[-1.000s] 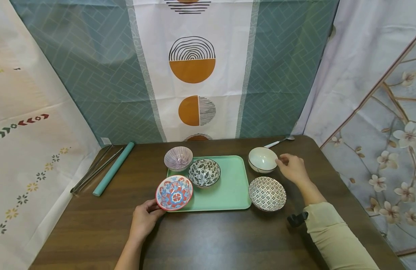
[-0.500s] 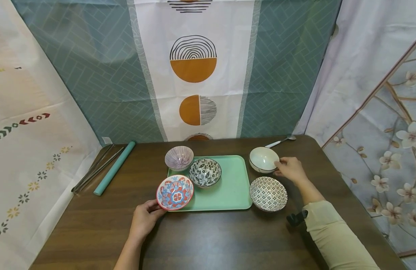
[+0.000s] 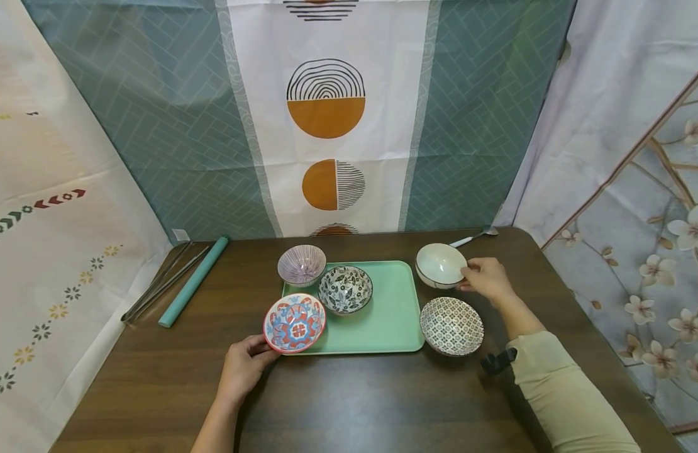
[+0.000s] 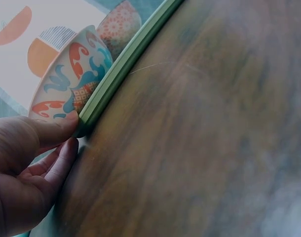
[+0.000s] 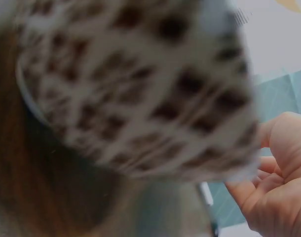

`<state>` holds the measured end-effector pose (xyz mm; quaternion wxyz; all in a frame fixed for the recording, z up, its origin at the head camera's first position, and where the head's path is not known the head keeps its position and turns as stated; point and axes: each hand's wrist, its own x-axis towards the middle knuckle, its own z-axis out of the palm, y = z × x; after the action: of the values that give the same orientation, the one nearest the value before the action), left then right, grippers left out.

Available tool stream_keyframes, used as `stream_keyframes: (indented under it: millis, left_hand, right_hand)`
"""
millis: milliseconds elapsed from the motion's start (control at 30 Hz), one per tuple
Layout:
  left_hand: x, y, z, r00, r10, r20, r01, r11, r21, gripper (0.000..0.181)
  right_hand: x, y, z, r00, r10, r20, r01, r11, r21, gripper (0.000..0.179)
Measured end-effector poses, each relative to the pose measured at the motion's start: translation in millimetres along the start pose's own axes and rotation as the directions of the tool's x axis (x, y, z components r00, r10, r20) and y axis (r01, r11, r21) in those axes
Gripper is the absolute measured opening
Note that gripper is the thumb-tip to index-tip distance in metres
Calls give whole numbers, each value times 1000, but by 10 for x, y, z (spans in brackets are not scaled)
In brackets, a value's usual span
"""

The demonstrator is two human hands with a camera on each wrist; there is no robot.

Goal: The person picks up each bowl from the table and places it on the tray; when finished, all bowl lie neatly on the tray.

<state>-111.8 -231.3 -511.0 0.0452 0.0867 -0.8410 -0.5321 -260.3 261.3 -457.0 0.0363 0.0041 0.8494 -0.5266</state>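
Note:
My left hand (image 3: 243,371) pinches the front left corner of the green tray (image 3: 383,333); in the left wrist view its thumb lies on top and its fingers underneath. Above that corner stands a bowl patterned in red and blue (image 3: 295,322). A black-and-white floral bowl (image 3: 345,290) and a purple striped bowl (image 3: 301,265) are behind it. With my right hand (image 3: 487,278) I hold a white bowl (image 3: 439,263) by its right side, thumb at the rim. In the right wrist view a checked bowl (image 5: 140,98) hides most of that grip.
The checked bowl also stands right of the tray in the head view, in front of the white one. A white-handled utensil (image 3: 462,241) lies behind. Metal rods (image 3: 165,283) and a teal roll (image 3: 193,283) lie at the left of the brown table (image 3: 354,402).
My right fingers have come onto the white bowl's rim, and the bowl has shifted slightly back and left. My left hand stays at the tray corner.

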Motion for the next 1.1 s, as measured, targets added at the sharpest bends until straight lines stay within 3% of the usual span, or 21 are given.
stream_keyframes:
  millis: [500,800,1100]
  left_hand:
    - [-6,24,-19,1000,1,7,-1,1000,-28,31]
    - [-5,18,-17,1000,7,10,-7,999,-34,31]
    - [-12,21,-11,1000,0,10,1,999,-51,30]
  right_hand:
    - [106,-435,151,995,-15,99,12,1000,26,40]
    - [206,-562,414,988,18,153,-16,1000,-18,37]
    - [268,-553,721,980,74,187,-66,997,-47,37]
